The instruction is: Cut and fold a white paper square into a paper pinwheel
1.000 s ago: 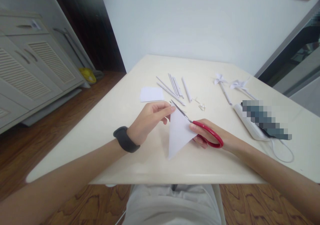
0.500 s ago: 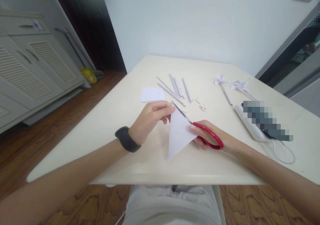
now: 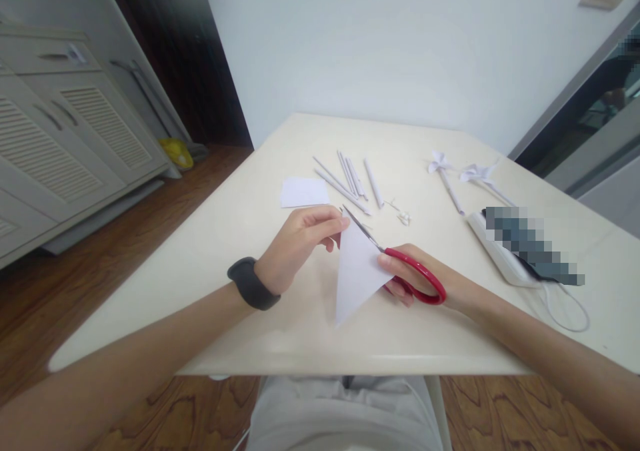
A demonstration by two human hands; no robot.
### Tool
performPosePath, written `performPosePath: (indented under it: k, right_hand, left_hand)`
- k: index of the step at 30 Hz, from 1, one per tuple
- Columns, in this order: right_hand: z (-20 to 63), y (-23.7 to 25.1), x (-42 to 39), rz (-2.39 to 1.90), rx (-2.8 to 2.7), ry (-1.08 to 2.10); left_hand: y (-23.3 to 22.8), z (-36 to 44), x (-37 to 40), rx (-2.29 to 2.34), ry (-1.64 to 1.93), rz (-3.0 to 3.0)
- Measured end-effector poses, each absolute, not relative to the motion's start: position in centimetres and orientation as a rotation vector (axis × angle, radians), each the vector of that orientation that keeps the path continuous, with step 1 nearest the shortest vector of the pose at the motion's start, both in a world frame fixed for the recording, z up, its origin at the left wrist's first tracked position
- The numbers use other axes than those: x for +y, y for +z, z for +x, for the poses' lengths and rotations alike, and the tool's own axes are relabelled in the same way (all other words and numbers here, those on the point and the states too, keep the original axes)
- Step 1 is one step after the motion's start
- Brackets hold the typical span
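Note:
A white paper triangle (image 3: pixel 357 274) is held above the table by its upper corner, pinched in my left hand (image 3: pixel 310 237). My right hand (image 3: pixel 403 271) grips red-handled scissors (image 3: pixel 417 274). The blades lie along the triangle's upper right edge, with their tips close to my left fingertips. Whether the blades are cutting into the paper I cannot tell. My right fingers are partly hidden behind the paper and the handles.
Behind my hands lie a stack of white paper (image 3: pixel 304 192), several rolled paper sticks (image 3: pixel 353 177) and small white scraps (image 3: pixel 403 216). Two paper pinwheels (image 3: pixel 441 164) rest at the right, beyond a white box-like object (image 3: pixel 500 254) with a cord and a blurred-out dark item on it.
The view has tilted very slightly. Both hands, the triangle and the scissors keep nearly the same positions.

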State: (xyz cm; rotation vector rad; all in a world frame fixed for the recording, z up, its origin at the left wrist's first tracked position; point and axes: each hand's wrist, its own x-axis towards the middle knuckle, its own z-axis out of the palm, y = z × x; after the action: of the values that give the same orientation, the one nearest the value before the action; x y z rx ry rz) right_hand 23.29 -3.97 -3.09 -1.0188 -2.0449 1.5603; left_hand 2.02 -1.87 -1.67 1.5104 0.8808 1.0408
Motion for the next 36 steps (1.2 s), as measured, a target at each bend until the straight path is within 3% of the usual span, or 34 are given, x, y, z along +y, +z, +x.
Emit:
performPosePath:
  k: [36]
  right_hand:
    - [23.28,-3.18,-3.99,-1.105,-2.04,1.505]
  left_hand:
    - [-1.34,2.21,-2.01,0.96,1.043,1.575]
